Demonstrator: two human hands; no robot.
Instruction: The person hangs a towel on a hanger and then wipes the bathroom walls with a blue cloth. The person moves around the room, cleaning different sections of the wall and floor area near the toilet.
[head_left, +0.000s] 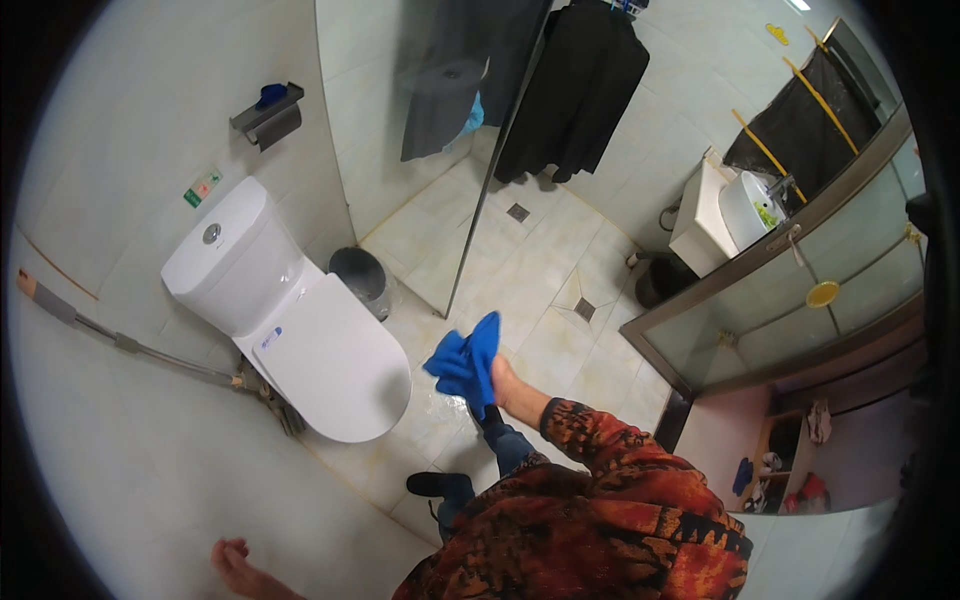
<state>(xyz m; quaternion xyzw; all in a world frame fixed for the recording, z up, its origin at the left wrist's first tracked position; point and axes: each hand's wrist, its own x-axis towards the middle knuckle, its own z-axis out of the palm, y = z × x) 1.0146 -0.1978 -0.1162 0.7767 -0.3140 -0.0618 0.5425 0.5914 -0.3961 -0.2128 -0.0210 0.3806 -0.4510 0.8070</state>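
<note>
A crumpled blue cloth (469, 364) is gripped in my right hand (510, 386), held out above the tiled floor (555, 330). To the left of the cloth stands a white toilet (337, 367) with its lid down; a gap shows between the two. Its cistern (225, 255) has a round flush button on top. My left hand (236, 566) is low at the left, in front of the pale wall. Its fingers are loosely curled, and I see nothing in it.
Beside the toilet is a dark waste bin (360, 274). A long-handled pole (157, 352) leans at the left. A glass partition (405, 187) stands ahead, with a black garment (577, 90) hanging past it. At the right are a washbasin (750, 210) and a framed glass door (787, 277).
</note>
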